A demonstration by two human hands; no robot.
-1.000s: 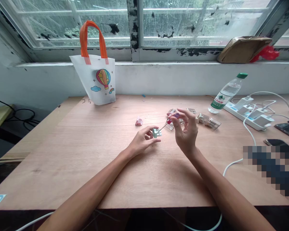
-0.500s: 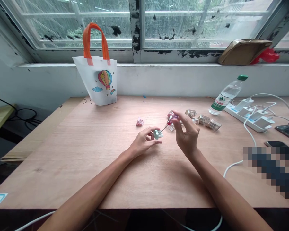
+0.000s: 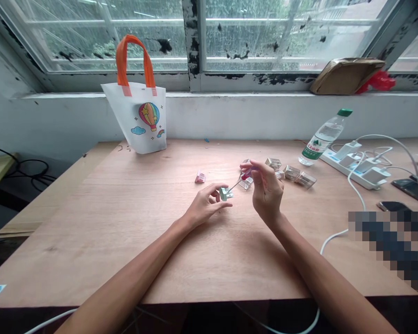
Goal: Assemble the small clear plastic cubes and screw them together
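- The left hand point(image 3: 206, 199) grasped a small pale green piece point(image 3: 224, 194) near the middle of the wooden table point(image 3: 125, 222), its fingers bent around the far side and its thumb stretched along the near side.
- The right hand point(image 3: 268, 188) gripped a small screwdriver point(image 3: 246, 175) by its red and purple handle, between thumb and fingertips.
- The screwdriver slanted down to the left, its thin shaft pointing at the pale green piece; the tip was too small to tell whether it had gone into the piece or only touched it.
- A pink piece point(image 3: 199, 176) lay on the table just beyond the left hand.
- Clear plastic blocks point(image 3: 291, 173) lay beyond and to the right of the right hand, some partly hidden by it.
- A water bottle point(image 3: 320, 139) with a green cap stood farther right, beside a white power strip point(image 3: 362, 178) holding several plugs.
- A white bag point(image 3: 135, 120) with orange handles and a balloon print stood at the back left, near the wall.
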